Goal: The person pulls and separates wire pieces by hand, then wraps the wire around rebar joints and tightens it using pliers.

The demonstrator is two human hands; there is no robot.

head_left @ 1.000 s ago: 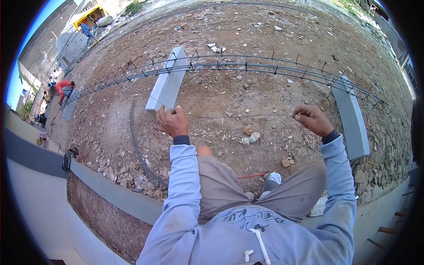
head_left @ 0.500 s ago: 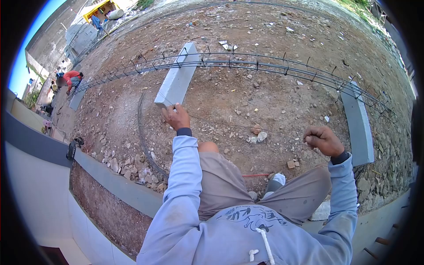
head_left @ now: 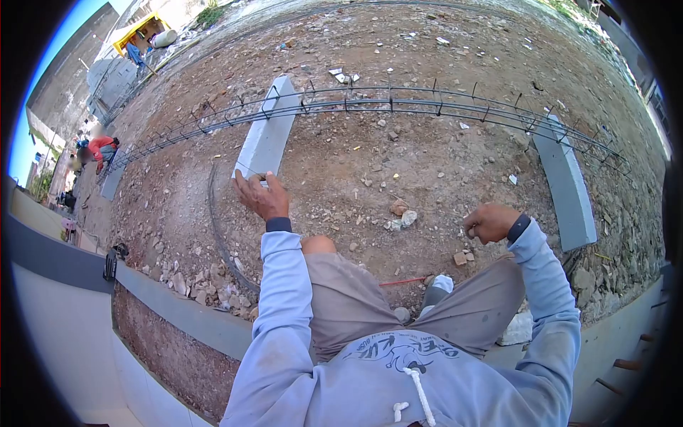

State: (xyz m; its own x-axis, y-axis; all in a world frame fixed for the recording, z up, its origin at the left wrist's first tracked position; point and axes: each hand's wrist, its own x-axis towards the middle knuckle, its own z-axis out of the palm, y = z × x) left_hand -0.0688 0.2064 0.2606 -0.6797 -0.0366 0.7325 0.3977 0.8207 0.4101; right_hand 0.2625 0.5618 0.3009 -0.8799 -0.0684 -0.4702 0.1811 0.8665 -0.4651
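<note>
Thumb and fingers of my left hand (head_left: 265,196) are pinched at a thin wire (head_left: 245,168), a short piece of which shows by the near end of a grey block (head_left: 265,142). My right hand (head_left: 492,222) hangs over the dirt to the right, its fingers curled; anything inside them is too small to make out. Beyond both hands, a long cage of steel bars with stirrups (head_left: 390,105) lies across that block and a second grey block (head_left: 565,186) at the right.
Stones (head_left: 402,215) and a brick piece (head_left: 460,258) lie on the ground before my knees. A dark curved cable (head_left: 215,228) runs at the left, above a low wall edge (head_left: 185,309). A person in red (head_left: 102,148) bends at the cage's far left end.
My right hand has come down and slightly nearer to my body. The wire stretched between my hands a second ago no longer shows there. My left hand stays by the block.
</note>
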